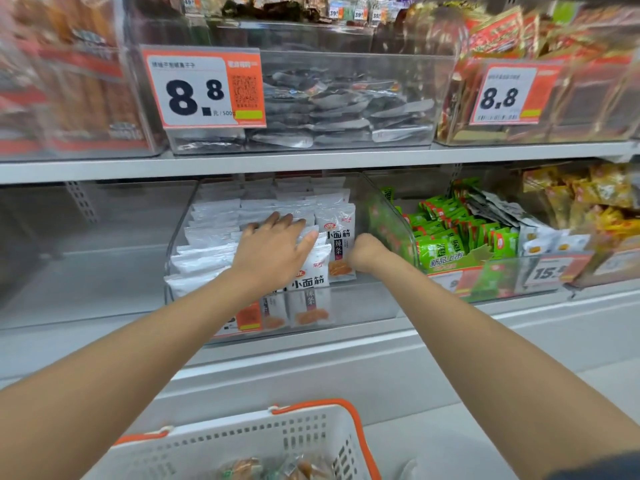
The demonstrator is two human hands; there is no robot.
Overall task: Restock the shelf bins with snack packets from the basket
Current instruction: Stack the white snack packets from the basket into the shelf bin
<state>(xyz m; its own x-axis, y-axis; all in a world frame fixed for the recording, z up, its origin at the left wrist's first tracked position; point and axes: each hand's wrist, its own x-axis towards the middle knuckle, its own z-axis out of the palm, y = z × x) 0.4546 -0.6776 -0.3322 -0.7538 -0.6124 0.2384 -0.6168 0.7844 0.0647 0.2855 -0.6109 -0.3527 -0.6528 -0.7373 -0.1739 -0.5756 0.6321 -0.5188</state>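
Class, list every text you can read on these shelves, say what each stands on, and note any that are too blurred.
"8.8 元/500g": upper-left price tag.
"8.8": upper-right price tag.
"小面筋", "辣条": white packets.
"新品上市": green card.
"15.": lower-right price tag; the rest is unreadable.
Top-row tags and all the small print: too blurred to read.

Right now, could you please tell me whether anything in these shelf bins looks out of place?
Yes: grey foil packets lie askew atop the green packets in the lower right bin; they resemble stock in the upper middle bin.
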